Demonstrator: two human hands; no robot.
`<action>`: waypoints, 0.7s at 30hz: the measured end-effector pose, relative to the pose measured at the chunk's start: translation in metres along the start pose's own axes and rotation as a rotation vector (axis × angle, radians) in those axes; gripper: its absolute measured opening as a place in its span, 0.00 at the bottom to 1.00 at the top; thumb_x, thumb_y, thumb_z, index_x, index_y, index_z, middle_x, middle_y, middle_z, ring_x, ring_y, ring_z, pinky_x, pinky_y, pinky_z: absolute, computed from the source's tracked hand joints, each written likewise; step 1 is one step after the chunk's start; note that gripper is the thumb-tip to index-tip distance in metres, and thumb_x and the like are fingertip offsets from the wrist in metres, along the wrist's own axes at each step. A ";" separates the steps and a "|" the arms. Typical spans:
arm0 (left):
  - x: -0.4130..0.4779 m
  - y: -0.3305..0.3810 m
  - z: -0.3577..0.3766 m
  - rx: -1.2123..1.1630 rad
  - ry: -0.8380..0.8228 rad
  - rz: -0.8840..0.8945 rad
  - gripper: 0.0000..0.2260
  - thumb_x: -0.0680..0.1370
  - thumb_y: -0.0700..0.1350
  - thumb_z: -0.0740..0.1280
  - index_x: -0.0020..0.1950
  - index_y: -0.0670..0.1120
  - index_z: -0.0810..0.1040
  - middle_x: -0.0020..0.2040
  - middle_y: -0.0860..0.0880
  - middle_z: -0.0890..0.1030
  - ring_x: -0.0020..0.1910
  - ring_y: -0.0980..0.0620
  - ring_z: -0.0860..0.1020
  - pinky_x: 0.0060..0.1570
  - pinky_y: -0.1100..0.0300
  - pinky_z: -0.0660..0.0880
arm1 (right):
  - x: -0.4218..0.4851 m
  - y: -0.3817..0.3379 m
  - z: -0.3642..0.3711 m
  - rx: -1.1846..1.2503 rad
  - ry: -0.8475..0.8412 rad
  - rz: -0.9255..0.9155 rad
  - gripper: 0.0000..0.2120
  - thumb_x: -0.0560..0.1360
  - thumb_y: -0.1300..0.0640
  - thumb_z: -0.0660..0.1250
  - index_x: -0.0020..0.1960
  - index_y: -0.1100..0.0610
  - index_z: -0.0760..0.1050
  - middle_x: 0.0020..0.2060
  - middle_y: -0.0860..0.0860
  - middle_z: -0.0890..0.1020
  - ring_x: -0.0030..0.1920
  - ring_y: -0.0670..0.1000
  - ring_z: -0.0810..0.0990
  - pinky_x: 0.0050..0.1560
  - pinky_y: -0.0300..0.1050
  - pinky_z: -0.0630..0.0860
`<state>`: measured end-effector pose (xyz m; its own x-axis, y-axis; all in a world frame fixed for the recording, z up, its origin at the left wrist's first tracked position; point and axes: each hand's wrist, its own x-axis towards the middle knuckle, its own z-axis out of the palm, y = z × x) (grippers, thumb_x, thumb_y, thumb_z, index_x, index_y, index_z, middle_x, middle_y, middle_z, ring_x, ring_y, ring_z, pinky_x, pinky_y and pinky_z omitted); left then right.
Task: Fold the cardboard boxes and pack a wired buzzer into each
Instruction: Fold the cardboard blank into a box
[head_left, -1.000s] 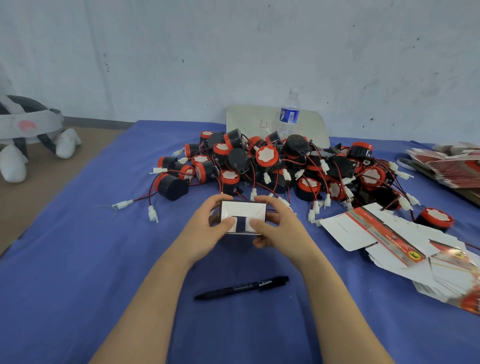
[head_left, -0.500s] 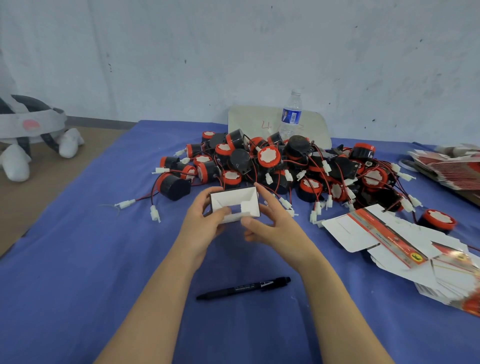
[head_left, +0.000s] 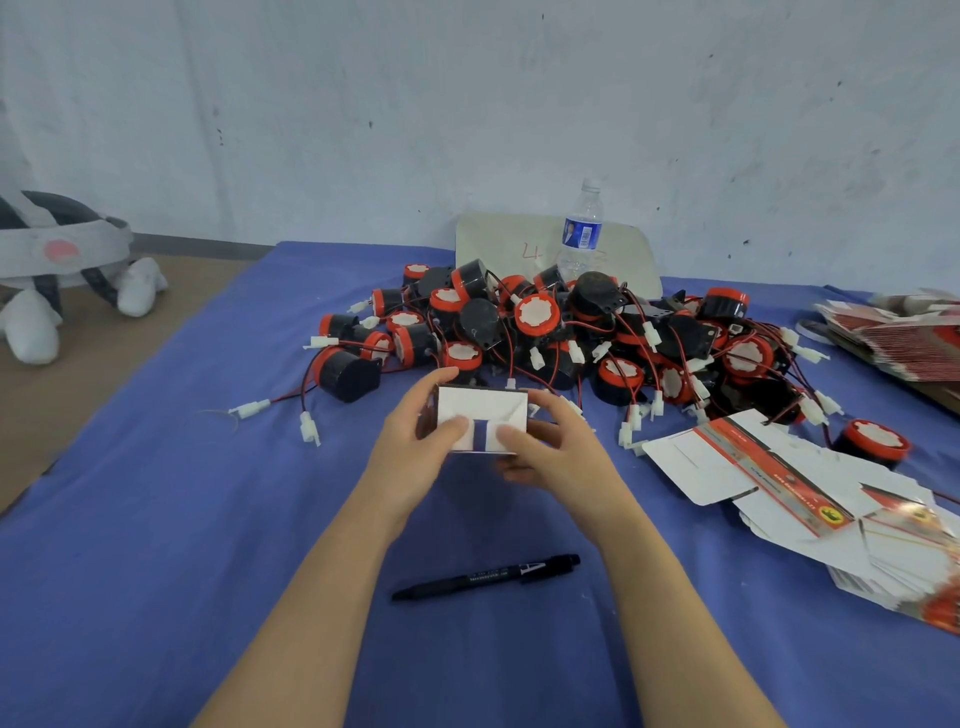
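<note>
A small white cardboard box (head_left: 483, 408) is held above the blue cloth at mid-table, its white end flaps facing me with a gap between the two side flaps. My left hand (head_left: 415, 441) grips its left side, thumb on the left flap. My right hand (head_left: 550, 452) grips its right side, thumb on the right flap. Behind the box lies a heap of black-and-red wired buzzers (head_left: 571, 338) with white connectors. Flat unfolded box blanks (head_left: 810, 488) lie in a loose pile to the right.
A black marker pen (head_left: 488, 577) lies on the blue cloth (head_left: 156, 519) near me. A water bottle (head_left: 582, 228) and a white board (head_left: 498, 249) stand at the back by the wall. More stacked blanks (head_left: 904, 332) sit far right. A plush toy (head_left: 57, 275) is on the floor at left.
The box was tilted with its open inside showing half a second ago; now both thumbs press the side flaps inward across the end, and the box sits slightly lower.
</note>
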<state>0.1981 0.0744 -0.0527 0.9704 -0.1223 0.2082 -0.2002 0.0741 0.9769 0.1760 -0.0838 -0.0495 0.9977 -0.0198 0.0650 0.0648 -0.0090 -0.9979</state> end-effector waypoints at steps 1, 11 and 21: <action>0.000 0.000 0.000 0.034 -0.026 0.013 0.21 0.78 0.36 0.63 0.61 0.61 0.72 0.61 0.55 0.77 0.61 0.53 0.76 0.61 0.52 0.75 | 0.001 0.001 0.000 -0.036 0.008 0.004 0.21 0.77 0.60 0.67 0.68 0.53 0.69 0.53 0.53 0.82 0.37 0.51 0.84 0.38 0.40 0.79; -0.002 0.002 -0.002 0.131 -0.203 0.033 0.27 0.76 0.44 0.66 0.65 0.72 0.62 0.73 0.58 0.65 0.72 0.57 0.64 0.71 0.49 0.64 | 0.003 0.002 -0.005 0.024 0.046 0.016 0.17 0.77 0.63 0.66 0.63 0.49 0.72 0.47 0.55 0.84 0.33 0.52 0.84 0.35 0.40 0.79; -0.004 0.001 0.004 0.235 -0.061 0.102 0.24 0.71 0.58 0.68 0.66 0.57 0.69 0.65 0.56 0.73 0.65 0.58 0.71 0.63 0.56 0.72 | 0.003 0.001 -0.005 0.056 0.055 0.039 0.20 0.77 0.65 0.63 0.66 0.51 0.73 0.42 0.52 0.84 0.35 0.51 0.83 0.37 0.40 0.80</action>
<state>0.1932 0.0707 -0.0527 0.9350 -0.1861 0.3018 -0.3295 -0.1420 0.9334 0.1789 -0.0884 -0.0505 0.9970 -0.0736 0.0245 0.0281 0.0484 -0.9984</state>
